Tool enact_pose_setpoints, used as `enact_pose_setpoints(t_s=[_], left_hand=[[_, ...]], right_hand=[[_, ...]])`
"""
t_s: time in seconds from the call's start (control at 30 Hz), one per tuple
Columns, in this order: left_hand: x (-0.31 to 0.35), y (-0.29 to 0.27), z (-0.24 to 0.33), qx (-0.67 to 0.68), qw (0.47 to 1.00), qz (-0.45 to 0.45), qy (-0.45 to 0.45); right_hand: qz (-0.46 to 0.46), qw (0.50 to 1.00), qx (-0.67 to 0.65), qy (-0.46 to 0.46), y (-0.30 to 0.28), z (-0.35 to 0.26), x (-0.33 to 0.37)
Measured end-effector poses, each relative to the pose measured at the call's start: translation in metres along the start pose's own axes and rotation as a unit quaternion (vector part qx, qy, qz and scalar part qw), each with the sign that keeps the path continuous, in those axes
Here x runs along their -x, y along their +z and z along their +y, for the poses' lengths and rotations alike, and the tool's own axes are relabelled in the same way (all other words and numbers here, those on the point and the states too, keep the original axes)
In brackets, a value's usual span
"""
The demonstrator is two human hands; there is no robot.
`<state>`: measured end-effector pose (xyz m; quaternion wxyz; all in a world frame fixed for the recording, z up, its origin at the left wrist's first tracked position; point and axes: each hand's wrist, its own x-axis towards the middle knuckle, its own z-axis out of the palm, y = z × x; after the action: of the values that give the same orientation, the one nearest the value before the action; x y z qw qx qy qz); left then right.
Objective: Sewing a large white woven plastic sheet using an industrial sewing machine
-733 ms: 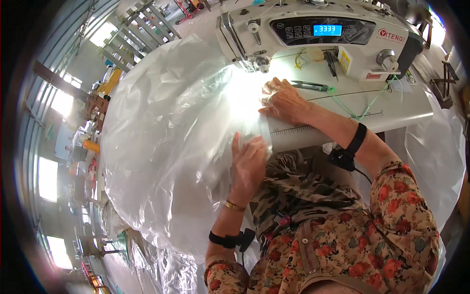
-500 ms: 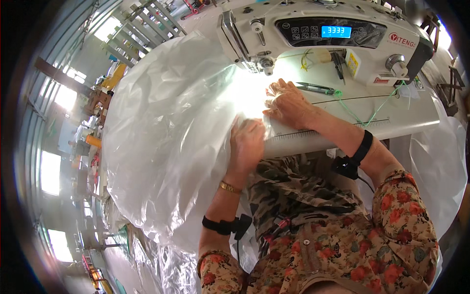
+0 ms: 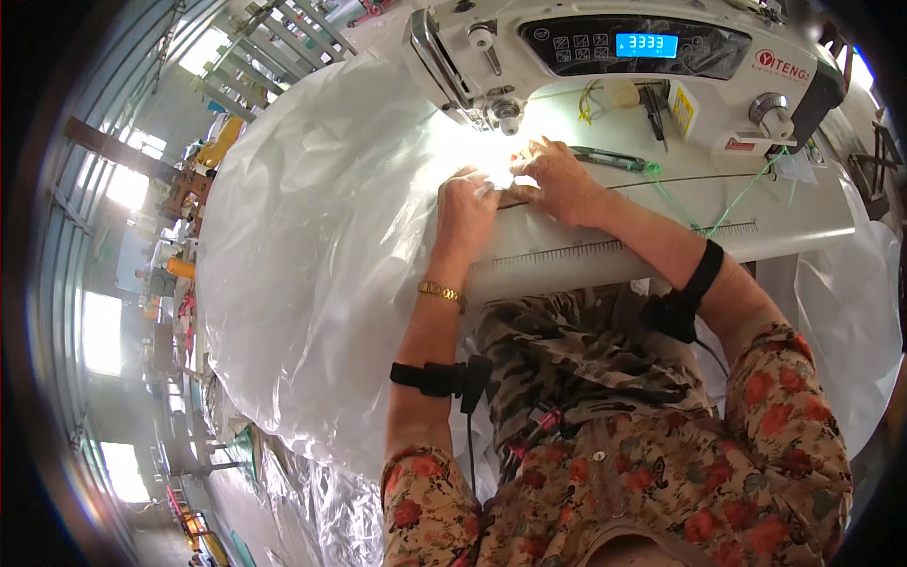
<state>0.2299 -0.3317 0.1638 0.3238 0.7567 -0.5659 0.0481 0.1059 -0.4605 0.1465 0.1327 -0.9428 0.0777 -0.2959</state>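
A large sheet of clear plastic film (image 3: 321,255) spreads over the left side of the white sewing table (image 3: 680,236) and hangs down past its edge. My left hand (image 3: 468,210) presses flat on the film's edge just in front of the needle area (image 3: 507,121). My right hand (image 3: 557,178) lies beside it, fingers pinching the same edge under the bright lamp glare. The white sewing machine (image 3: 652,57) with a blue lit display stands right behind both hands.
Scissors or snips (image 3: 609,158) lie on the table behind my right hand, with green thread (image 3: 699,213) trailing across. More plastic film (image 3: 846,312) hangs at the right. A ruler strip runs along the table's front edge (image 3: 614,253). Racks and workshop floor show at the left.
My left hand has moved up the film from the table's front edge to beside my right hand near the needle. The view has drawn closer to the machine.
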Motion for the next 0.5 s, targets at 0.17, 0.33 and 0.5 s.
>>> enact_pose_setpoints(t_s=[0.17,0.33,0.5], left_hand=[[-0.002,0.0,-0.01,0.039,0.998,0.019,-0.038],[0.0,0.0,-0.018,0.209,0.97,0.016,-0.124],[0.001,-0.006,-0.009,0.309,0.939,0.023,-0.147]], right_hand=[[-0.029,0.996,-0.084,0.026,0.001,0.009,-0.012],[-0.009,0.994,-0.104,0.008,0.002,0.006,-0.012],[-0.038,0.991,-0.116,0.046,0.0,0.003,-0.011]])
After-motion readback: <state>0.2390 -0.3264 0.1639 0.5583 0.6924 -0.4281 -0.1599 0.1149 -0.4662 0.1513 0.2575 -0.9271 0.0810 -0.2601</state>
